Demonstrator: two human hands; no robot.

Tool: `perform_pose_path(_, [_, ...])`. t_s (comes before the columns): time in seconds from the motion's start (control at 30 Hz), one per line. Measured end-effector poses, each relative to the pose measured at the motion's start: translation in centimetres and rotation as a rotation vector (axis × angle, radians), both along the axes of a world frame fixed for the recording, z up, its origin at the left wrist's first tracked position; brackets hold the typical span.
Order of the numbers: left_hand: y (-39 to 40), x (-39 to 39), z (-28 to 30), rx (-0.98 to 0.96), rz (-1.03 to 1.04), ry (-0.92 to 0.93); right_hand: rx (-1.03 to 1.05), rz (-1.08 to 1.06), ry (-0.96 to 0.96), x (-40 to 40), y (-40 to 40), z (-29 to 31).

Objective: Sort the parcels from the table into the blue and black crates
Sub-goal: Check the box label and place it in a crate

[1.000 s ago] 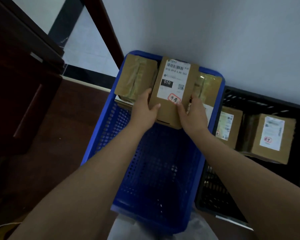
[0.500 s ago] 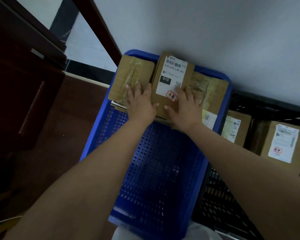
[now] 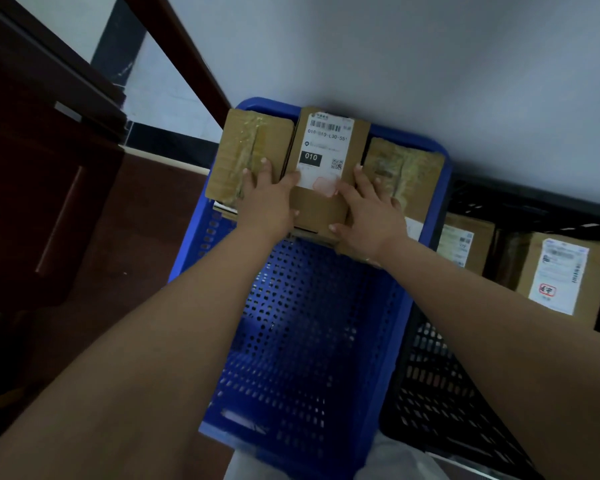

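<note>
The blue crate (image 3: 302,341) fills the centre of the frame, its perforated floor bare in the lower half; the black crate (image 3: 440,393) is set just beside it at the right. Two labelled cartons (image 3: 565,275) are seen in the black crate at the right edge. At the upper end of the blue crate three parcels are packed side by side: a taped parcel (image 3: 252,154) at upper left, another taped parcel (image 3: 404,171) at upper right, and between them the labelled parcel (image 3: 326,161), marked 010, which is raised a little above its neighbours.

The labelled parcel is flanked by both hands. The left hand (image 3: 269,202) is laid with fingers spread over the seam between that parcel and the left one, thumb on the label's lower corner. The right hand (image 3: 369,209) is spread likewise on the right edge, thumb tucked at the near end. Nothing is pinched; the contact reads as pressing.

The carton is judged stiff, fairly light, and slick where taped. It is best taken by its two long side faces, not by the label.
</note>
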State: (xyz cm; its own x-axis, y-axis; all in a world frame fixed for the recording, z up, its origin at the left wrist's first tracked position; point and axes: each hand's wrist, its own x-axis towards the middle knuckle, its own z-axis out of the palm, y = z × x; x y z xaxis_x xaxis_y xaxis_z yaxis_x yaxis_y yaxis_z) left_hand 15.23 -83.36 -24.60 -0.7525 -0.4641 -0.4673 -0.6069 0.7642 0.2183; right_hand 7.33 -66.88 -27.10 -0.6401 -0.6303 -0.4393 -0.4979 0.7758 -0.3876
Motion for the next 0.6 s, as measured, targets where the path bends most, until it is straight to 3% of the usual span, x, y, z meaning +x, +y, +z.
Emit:
perform_pose_path(0.23, [0.8, 3.7, 1.8, -0.075, -0.093, 0.207, 0.0, -0.099, 0.044, 4.3, 4.8, 1.8])
perform_pose_path(0.6, [2.1, 13.4, 7.9, -0.074, -0.352, 0.347, 0.04, -0.222, 0.213, 14.3, 9.4, 8.7])
